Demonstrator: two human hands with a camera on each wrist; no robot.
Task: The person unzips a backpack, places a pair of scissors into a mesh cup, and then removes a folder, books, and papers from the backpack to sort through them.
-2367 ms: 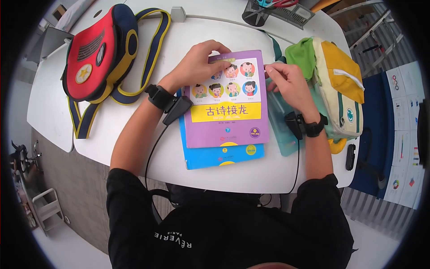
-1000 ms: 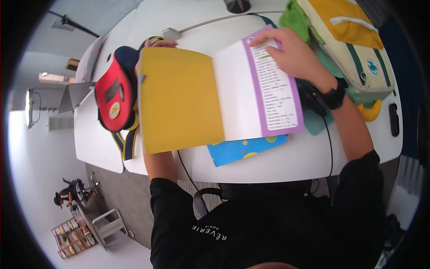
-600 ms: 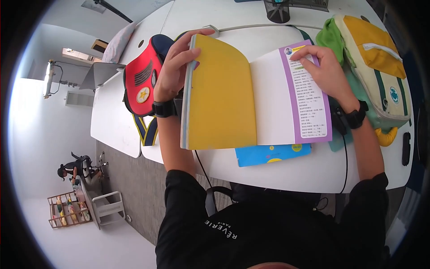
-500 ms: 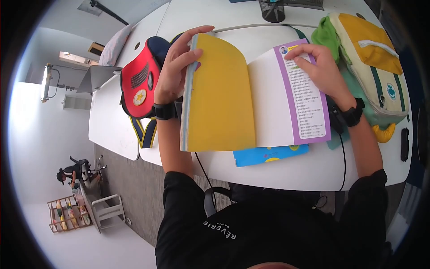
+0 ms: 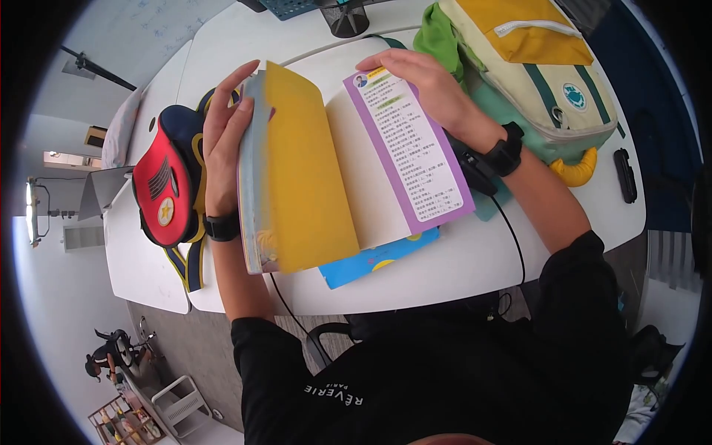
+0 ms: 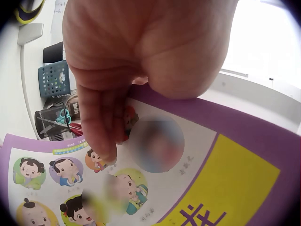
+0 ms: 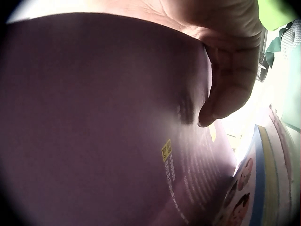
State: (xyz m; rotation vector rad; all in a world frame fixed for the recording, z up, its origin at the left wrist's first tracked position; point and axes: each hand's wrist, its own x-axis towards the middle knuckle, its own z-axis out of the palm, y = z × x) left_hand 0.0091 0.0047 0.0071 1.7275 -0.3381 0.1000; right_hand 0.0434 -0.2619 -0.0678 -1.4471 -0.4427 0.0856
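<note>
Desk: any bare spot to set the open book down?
Bare desk along the near edge, right of the blue book; another strip beyond the open book. Crowded left by the red bag, right by the yellow bag.

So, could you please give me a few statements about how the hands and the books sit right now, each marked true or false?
1. The purple book is open, its yellow inside page showing. True.
2. The left hand lies flat on the red bag. False: it grips the book's raised left half.
3. The right hand holds the purple flap with printed text. True.
4. The blue book lies on top of the purple one. False: it lies underneath.
5. The yellow and green backpack sits on the right side of the table. True.
</note>
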